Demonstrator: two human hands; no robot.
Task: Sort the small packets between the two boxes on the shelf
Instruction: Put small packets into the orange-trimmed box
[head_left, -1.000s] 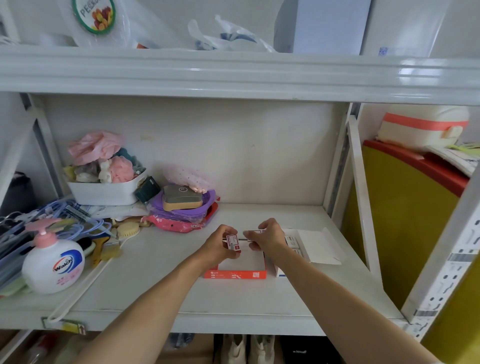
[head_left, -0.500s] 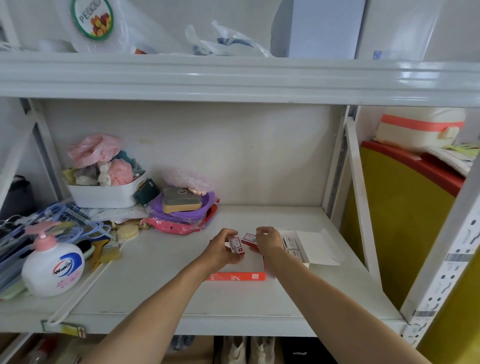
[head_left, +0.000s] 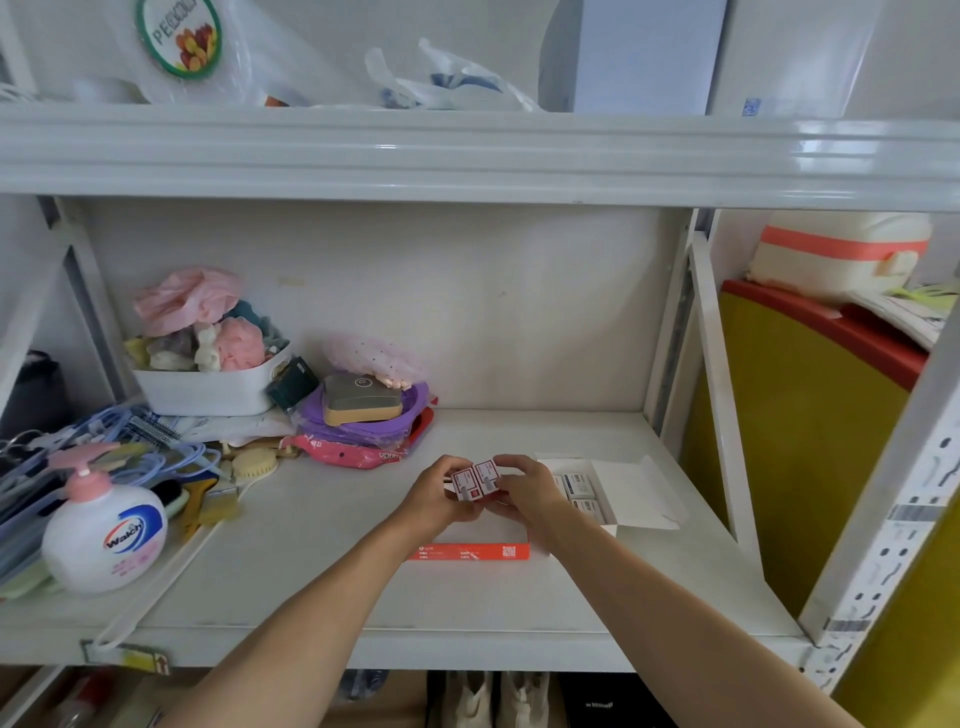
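Observation:
Two small red-and-white packets are held side by side above the red-edged box (head_left: 470, 551) in the middle of the shelf. My left hand (head_left: 439, 496) pinches the left packet (head_left: 464, 484). My right hand (head_left: 524, 488) pinches the right packet (head_left: 488, 476). The two packets touch each other. To the right lies an open white box (head_left: 636, 493) with its flap folded out, and several white packets (head_left: 579, 488) with blue print lie inside it, partly hidden by my right hand.
A hand-soap pump bottle (head_left: 104, 535) stands at the front left among hangers and brushes. A white basket (head_left: 208, 389) of cloths and a purple pile with a pink pouch (head_left: 358, 431) fill the back left. The shelf upright (head_left: 717, 374) borders the right side.
Both hands have lifted slightly and drawn together, so the two packets now sit side by side and touching. The view has shifted a little downward.

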